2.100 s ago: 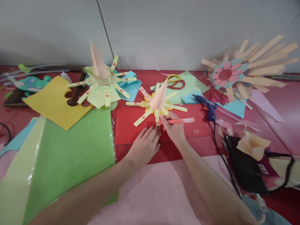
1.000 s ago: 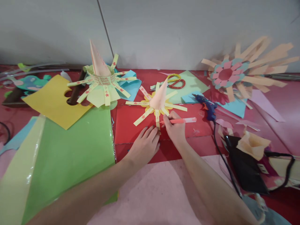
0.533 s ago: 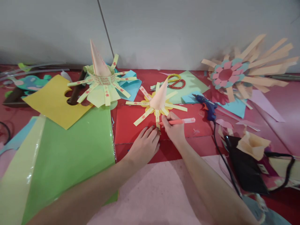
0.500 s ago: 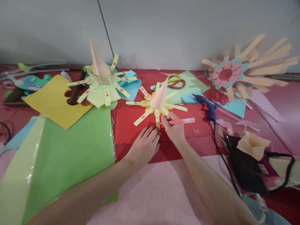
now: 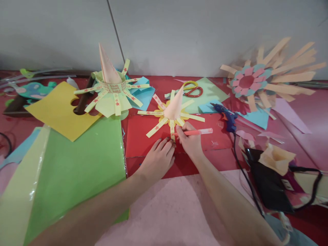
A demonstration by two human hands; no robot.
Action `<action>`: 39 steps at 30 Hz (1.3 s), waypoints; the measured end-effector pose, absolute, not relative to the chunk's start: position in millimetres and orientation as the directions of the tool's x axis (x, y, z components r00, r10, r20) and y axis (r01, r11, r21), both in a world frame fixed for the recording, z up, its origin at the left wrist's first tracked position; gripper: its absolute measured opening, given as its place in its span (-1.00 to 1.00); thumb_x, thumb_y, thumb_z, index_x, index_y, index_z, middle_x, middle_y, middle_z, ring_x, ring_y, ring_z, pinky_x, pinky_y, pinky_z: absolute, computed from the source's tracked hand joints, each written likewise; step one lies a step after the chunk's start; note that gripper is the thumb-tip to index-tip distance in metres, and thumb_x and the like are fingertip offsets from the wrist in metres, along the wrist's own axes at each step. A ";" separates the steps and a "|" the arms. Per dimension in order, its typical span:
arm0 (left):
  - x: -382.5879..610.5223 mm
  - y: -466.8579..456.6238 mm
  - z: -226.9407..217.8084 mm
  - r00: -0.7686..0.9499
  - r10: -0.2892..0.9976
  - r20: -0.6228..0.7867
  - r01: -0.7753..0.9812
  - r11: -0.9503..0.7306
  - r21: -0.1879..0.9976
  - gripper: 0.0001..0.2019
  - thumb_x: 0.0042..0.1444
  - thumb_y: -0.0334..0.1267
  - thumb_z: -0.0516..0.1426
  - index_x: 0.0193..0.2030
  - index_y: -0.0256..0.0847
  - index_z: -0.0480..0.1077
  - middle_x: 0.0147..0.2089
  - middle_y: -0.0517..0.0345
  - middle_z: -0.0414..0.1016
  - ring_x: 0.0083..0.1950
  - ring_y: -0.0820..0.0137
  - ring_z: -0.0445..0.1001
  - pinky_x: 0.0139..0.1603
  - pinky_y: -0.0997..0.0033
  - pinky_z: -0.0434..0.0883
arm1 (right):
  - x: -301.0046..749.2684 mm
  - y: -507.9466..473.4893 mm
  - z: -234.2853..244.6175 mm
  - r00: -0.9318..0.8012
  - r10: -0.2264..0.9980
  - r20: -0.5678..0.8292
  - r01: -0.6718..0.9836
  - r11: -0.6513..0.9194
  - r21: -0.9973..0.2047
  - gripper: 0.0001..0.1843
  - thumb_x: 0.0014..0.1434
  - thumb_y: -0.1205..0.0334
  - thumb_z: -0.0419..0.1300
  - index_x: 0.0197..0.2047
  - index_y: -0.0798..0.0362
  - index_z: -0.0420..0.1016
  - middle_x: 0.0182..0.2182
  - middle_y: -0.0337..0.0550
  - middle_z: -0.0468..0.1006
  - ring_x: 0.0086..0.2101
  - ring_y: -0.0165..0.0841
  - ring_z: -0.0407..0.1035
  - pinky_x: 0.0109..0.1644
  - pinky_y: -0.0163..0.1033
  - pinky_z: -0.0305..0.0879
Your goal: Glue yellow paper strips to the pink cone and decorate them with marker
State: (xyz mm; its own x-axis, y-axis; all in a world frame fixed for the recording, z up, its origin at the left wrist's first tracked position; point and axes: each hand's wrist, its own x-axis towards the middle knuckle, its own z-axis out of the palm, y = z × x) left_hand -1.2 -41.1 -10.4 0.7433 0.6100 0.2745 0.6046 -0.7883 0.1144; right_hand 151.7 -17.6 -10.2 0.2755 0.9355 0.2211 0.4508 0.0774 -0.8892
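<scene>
A red marker pen [image 5: 196,132] is pinched in my right hand [image 5: 191,141], its tip at the front yellow strip of a small paper craft. That craft has a pale pink paper cone [image 5: 174,106] standing on a yellow scalloped base [image 5: 161,113], with pale yellow strips [image 5: 155,130] spreading outward. Some strips carry red letters and stars. My left hand [image 5: 159,157] lies flat, fingers stretched out, its fingertips at the end of the front strip. Beneath the craft is a red sheet [image 5: 139,136].
Left stands a similar paper cone craft [image 5: 111,77], near a yellow sheet [image 5: 60,112] and a green sheet [image 5: 84,164]. Scissors [image 5: 192,90] lie behind. At right are a blue glue gun [image 5: 228,118] with a cord, a strip-paper flower [image 5: 252,82] and a black tablet-like object [image 5: 269,188].
Hardly anything differs. The marker and my right hand have shifted very slightly at the front strip; my left hand stays in place.
</scene>
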 end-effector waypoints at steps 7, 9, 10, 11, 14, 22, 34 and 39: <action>-0.8 -41.1 -10.6 0.743 0.602 0.294 0.597 -0.794 0.117 -0.72 0.21 -0.35 0.02 0.01 -0.43 0.35 0.02 -0.13 0.43 0.12 0.15 0.37 0.16 0.15 0.29 | 150.2 -16.8 -7.8 0.295 0.932 0.211 0.456 0.057 -0.888 -0.62 0.15 0.04 0.11 -0.57 -0.01 0.07 -0.73 -0.43 0.15 -0.64 -0.50 0.14 -0.49 -0.34 0.14; -0.7 -41.1 -9.6 0.745 0.601 0.290 0.598 -0.794 0.112 -0.72 0.21 -0.35 0.01 0.00 -0.43 0.36 0.02 -0.13 0.44 0.12 0.16 0.37 0.16 0.16 0.28 | 149.7 -16.8 -7.1 0.301 0.929 0.215 0.451 0.060 -0.890 -0.62 0.14 0.03 0.11 -0.57 -0.01 0.07 -0.72 -0.42 0.15 -0.64 -0.50 0.14 -0.50 -0.34 0.14; -0.7 -41.0 -9.1 0.745 0.604 0.283 0.599 -0.793 0.114 -0.72 0.21 -0.35 0.02 0.01 -0.42 0.36 0.02 -0.13 0.43 0.13 0.16 0.37 0.17 0.16 0.28 | 149.5 -17.0 -6.7 0.300 0.929 0.214 0.446 0.062 -0.893 -0.61 0.14 0.03 0.11 -0.57 -0.01 0.07 -0.72 -0.42 0.15 -0.64 -0.50 0.14 -0.50 -0.34 0.13; -0.7 -41.0 -8.7 0.745 0.607 0.276 0.600 -0.791 0.119 -0.72 0.21 -0.35 0.02 0.02 -0.41 0.35 0.02 -0.13 0.43 0.13 0.16 0.37 0.18 0.15 0.27 | 149.4 -17.2 -6.3 0.301 0.929 0.216 0.442 0.065 -0.895 -0.61 0.14 0.02 0.11 -0.57 -0.01 0.07 -0.72 -0.42 0.15 -0.64 -0.50 0.13 -0.51 -0.34 0.13; -0.7 -41.0 -8.6 0.742 0.615 0.266 0.604 -0.786 0.135 -0.72 0.21 -0.35 0.02 0.03 -0.39 0.34 0.03 -0.12 0.42 0.15 0.16 0.35 0.19 0.13 0.26 | 149.3 -17.9 -5.3 0.295 0.930 0.218 0.444 0.068 -0.893 -0.62 0.14 0.03 0.12 -0.57 -0.01 0.07 -0.72 -0.42 0.16 -0.64 -0.50 0.14 -0.50 -0.34 0.14; -1.0 -41.0 -10.5 0.741 0.614 0.272 0.603 -0.787 0.132 -0.71 0.21 -0.34 0.01 0.03 -0.41 0.35 0.04 -0.12 0.43 0.14 0.14 0.36 0.18 0.12 0.29 | 151.1 -16.6 -9.0 0.286 0.930 0.232 0.468 0.075 -0.880 -0.64 0.15 0.12 0.07 -0.58 -0.03 0.03 -0.73 -0.42 0.12 -0.63 -0.49 0.11 -0.49 -0.33 0.12; -0.6 -40.4 -8.9 0.746 0.602 0.287 0.603 -0.792 0.094 -0.71 0.22 -0.35 -0.01 0.02 -0.42 0.34 0.01 -0.07 0.45 0.12 0.17 0.38 0.17 0.16 0.30 | 153.3 -15.3 -8.7 0.288 0.915 0.283 0.489 0.113 -0.865 -0.66 0.08 0.25 0.04 -0.61 -0.02 -0.05 -0.69 -0.42 0.01 -0.63 -0.52 0.02 -0.51 -0.35 0.03; 0.2 -40.6 -9.4 0.738 0.601 0.306 0.603 -0.791 0.099 -0.71 0.21 -0.36 -0.01 0.02 -0.43 0.35 -0.01 -0.06 0.46 0.10 0.16 0.39 0.17 0.15 0.31 | 153.2 -16.5 -10.2 0.301 0.922 0.244 0.455 0.086 -0.886 -0.64 0.12 0.19 0.07 -0.60 -0.02 -0.02 -0.68 -0.42 0.04 -0.62 -0.51 0.07 -0.49 -0.35 0.05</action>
